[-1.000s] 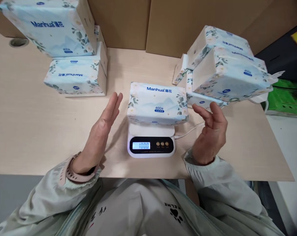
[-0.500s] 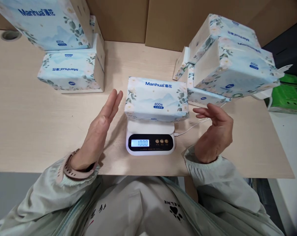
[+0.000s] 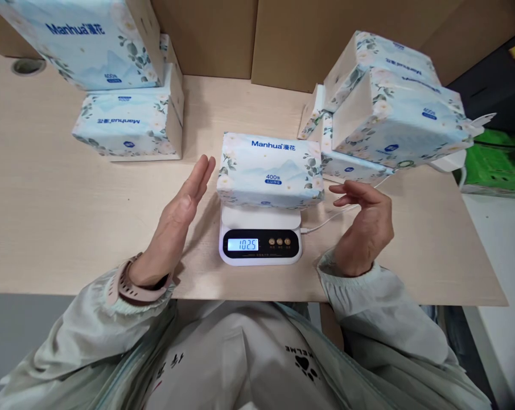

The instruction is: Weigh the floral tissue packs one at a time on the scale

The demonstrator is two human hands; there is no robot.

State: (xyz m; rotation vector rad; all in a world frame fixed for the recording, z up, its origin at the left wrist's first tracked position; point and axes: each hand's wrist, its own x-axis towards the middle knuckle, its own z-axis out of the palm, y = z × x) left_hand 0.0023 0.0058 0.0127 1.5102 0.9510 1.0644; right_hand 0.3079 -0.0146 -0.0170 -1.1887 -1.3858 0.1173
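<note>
A pack of tissues [image 3: 271, 171], pale blue with flowers and "Manhua" print, rests on a white digital scale [image 3: 261, 262] in front of me. The lit display reads 102.5. To the left of the pack is my left hand [image 3: 176, 222], its fingers stretched and pointing forward, apart from the pack. My right hand [image 3: 363, 228] is at the pack's right side with fingers partly bent; a small gap shows between its fingertips and the pack. Both hands hold nothing.
Tissue packs [image 3: 129, 125] are stacked at the back left, and several more [image 3: 402, 114] at the back right. Cardboard [image 3: 206, 37] stands along the table's rear. A white cable [image 3: 325, 222] runs from the scale. A tape roll [image 3: 28, 67] lies far left; a green basket [image 3: 496, 165] is far right.
The scale's display has gone from 100.0 to 102.5. My right hand is slightly nearer the pack; my left hand has hardly moved. The view has shifted a little.
</note>
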